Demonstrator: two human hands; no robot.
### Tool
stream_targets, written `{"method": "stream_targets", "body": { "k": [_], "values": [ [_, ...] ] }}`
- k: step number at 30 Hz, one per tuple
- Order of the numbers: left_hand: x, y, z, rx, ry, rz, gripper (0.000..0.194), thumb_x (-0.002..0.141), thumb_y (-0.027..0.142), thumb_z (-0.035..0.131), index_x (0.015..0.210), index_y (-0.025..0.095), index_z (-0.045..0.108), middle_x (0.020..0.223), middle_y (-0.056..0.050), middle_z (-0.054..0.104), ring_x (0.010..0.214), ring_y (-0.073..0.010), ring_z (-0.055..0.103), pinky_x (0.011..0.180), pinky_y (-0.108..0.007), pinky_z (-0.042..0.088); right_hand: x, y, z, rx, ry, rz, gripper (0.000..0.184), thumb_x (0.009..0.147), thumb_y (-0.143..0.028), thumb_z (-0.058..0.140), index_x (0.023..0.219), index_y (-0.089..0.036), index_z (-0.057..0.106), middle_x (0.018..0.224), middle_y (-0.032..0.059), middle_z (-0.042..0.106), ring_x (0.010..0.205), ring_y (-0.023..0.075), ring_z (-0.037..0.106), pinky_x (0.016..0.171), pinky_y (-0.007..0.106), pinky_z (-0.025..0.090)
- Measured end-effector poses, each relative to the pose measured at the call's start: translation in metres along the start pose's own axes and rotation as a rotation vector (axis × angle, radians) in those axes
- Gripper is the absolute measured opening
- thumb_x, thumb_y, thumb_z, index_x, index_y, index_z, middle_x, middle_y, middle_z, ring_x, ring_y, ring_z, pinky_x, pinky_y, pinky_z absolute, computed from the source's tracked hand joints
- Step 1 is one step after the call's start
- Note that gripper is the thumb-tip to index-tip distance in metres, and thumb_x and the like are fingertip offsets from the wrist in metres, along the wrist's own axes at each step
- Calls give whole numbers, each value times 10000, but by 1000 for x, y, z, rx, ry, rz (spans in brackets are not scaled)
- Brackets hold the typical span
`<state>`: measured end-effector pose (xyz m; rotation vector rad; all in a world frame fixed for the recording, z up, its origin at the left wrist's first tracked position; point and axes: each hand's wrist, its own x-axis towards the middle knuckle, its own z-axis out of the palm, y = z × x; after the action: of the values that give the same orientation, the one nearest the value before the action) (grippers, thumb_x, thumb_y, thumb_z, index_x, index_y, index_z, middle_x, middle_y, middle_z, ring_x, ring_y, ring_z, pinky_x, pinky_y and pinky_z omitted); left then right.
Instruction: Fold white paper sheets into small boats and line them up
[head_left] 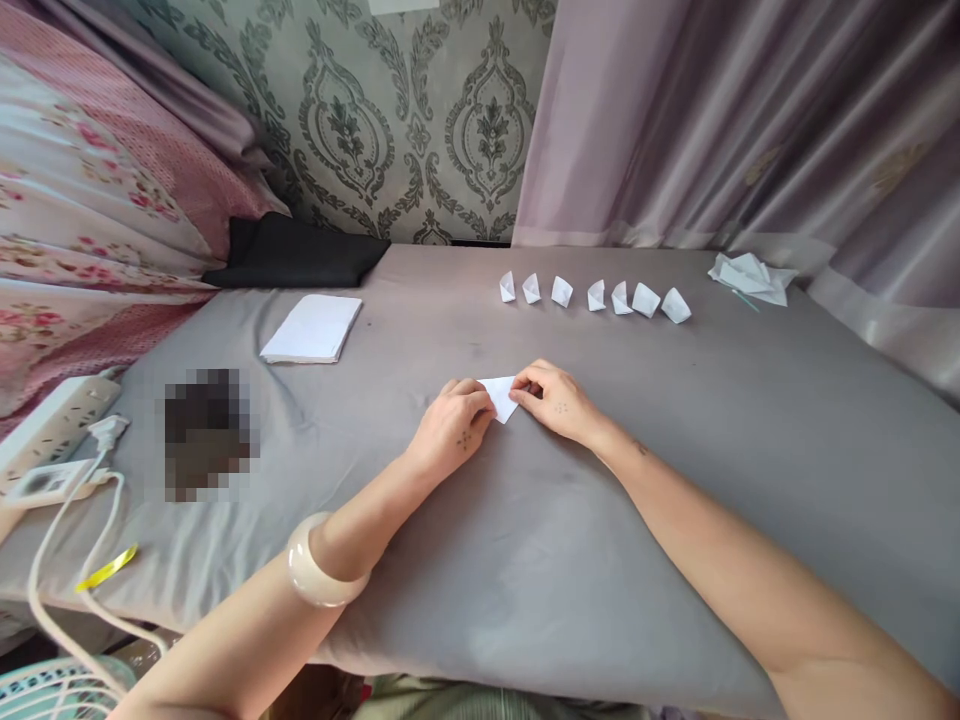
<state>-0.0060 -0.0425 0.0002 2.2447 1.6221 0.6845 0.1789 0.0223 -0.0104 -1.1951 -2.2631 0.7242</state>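
Note:
A small folded piece of white paper [501, 398] is held between my two hands, low over the grey cloth. Its top edge looks straight and its lower side narrows toward a point. My left hand [456, 425] pinches the paper's left edge, with a cream bangle [322, 562] on that arm. At the right edge, my right hand [556, 402] grips the paper between thumb and fingers. Beyond the hands, several folded white paper pieces [596, 295] stand in a row. To the left lies a stack of white paper [313, 328].
Loose white paper scraps [752, 277] lie at the back right by the curtain [675, 130]. A folded black cloth [296, 252] is at the back left. Nearer on the left are a blurred-out dark object [208, 435], a power strip [56, 430] with white cables, and a yellow strip [107, 569].

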Motion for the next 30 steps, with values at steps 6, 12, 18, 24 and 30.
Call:
{"method": "stream_targets", "body": {
  "k": [6, 12, 18, 24, 30],
  "values": [
    [-1, 10, 4, 42, 22, -79, 135, 865, 271, 550, 841, 216, 671, 989, -48, 633, 933, -219, 549, 786, -329, 492, -3, -5, 2, -37, 47, 10, 105, 865, -235, 534, 868, -216, 637, 928, 15, 586, 757, 124, 584, 719, 262, 450],
    [-4, 9, 7, 26, 29, 52, 205, 923, 268, 481, 900, 224, 680, 1032, -42, 649, 964, -198, 540, 845, -314, 493, -11, -11, 1, -83, 29, 35, 89, 876, -246, 518, 867, -223, 603, 913, 14, 591, 800, 142, 597, 692, 262, 446],
    [-8, 12, 3, 86, -37, 101, 311, 966, 238, 364, 962, 203, 673, 1034, -54, 668, 962, -196, 550, 801, -301, 503, -9, -2, -2, -163, 65, 99, 106, 865, -306, 562, 918, -228, 611, 941, 27, 588, 850, 177, 585, 733, 300, 450],
    [1, 9, -1, 120, -86, 18, 280, 952, 275, 403, 887, 228, 672, 991, -26, 669, 929, -191, 568, 694, -282, 473, -8, 5, -4, -105, 92, 43, 149, 879, -294, 558, 981, -247, 656, 984, 30, 600, 928, 190, 550, 814, 318, 451],
    [22, -13, -3, 42, -74, -80, 283, 785, 378, 666, 1031, 242, 631, 1109, -44, 588, 1012, -239, 508, 873, -378, 423, -9, 10, 0, -101, 90, 6, 228, 860, -301, 591, 1070, -252, 664, 1014, 37, 598, 972, 209, 531, 885, 358, 447]
  ]
}}
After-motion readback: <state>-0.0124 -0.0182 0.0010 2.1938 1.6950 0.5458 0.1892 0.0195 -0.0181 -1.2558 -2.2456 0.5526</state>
